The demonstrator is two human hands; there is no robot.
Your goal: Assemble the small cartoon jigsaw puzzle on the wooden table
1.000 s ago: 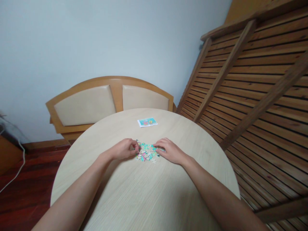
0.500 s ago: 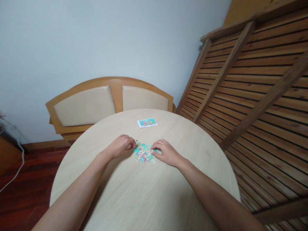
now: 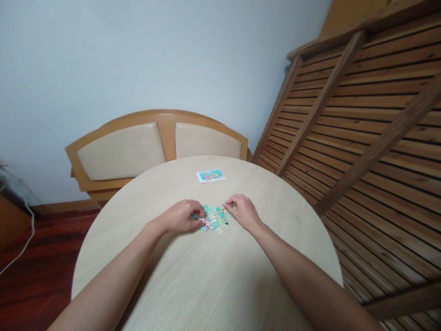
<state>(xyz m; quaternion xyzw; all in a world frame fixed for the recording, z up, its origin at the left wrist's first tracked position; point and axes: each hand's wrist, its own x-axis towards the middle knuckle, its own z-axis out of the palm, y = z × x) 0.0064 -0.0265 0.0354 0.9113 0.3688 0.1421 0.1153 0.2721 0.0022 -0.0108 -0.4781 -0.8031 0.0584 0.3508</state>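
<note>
A loose heap of small jigsaw puzzle pieces [image 3: 213,220], in turquoise, pink, yellow and bare grey-beige, lies in the middle of the round table. Over its left side curls my left hand [image 3: 184,215], thumb and fingers apart and touching pieces; nothing shows clearly gripped. My right hand [image 3: 241,210] rests at the heap's far right edge. Its thumb and index finger are pressed together, and whatever is between them is too small to make out. Beyond the heap lies a picture card [image 3: 211,175] with a turquoise cartoon scene.
The round pale wood table [image 3: 193,280] fills the foreground. Behind it stands a wooden headboard [image 3: 167,133] with cream padded panels, against a white wall. A slatted wooden frame [image 3: 344,124] leans at the right. A white cable [image 3: 31,230] hangs at the left over the dark red floor.
My left hand has moved right, onto the heap's left side. My right hand has shifted slightly right and away from me. The heap looks flatter and more spread out.
</note>
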